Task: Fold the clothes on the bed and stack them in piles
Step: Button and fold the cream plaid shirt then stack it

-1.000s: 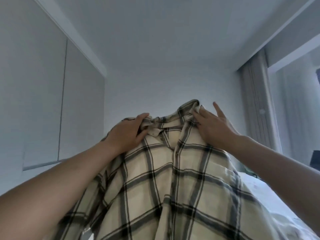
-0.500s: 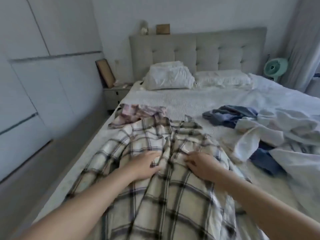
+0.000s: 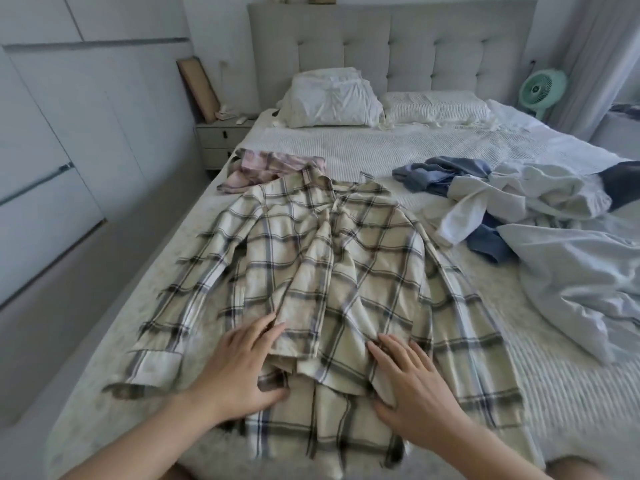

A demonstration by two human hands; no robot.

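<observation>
A cream plaid shirt (image 3: 322, 268) lies spread front-up on the bed (image 3: 554, 393), collar toward the headboard, its sleeves out to both sides. My left hand (image 3: 242, 372) rests flat on the shirt's lower left front, fingers straight. My right hand (image 3: 412, 386) lies flat on the lower right front, fingers spread. A pink plaid garment (image 3: 273, 168) sits just beyond the collar. To the right lies a crumpled heap of white clothes (image 3: 519, 192) and blue clothes (image 3: 436, 174).
Two pillows (image 3: 329, 98) lean at the grey headboard. A rumpled pale duvet (image 3: 581, 278) covers the bed's right side. A nightstand (image 3: 221, 140) stands at the far left, a green fan (image 3: 542, 88) at the far right. White wardrobe doors (image 3: 62, 133) line the left.
The shirt, held up by its collar a second ago, now lies flat on the bed. Both hands have slid down from the chest area to the lower front.
</observation>
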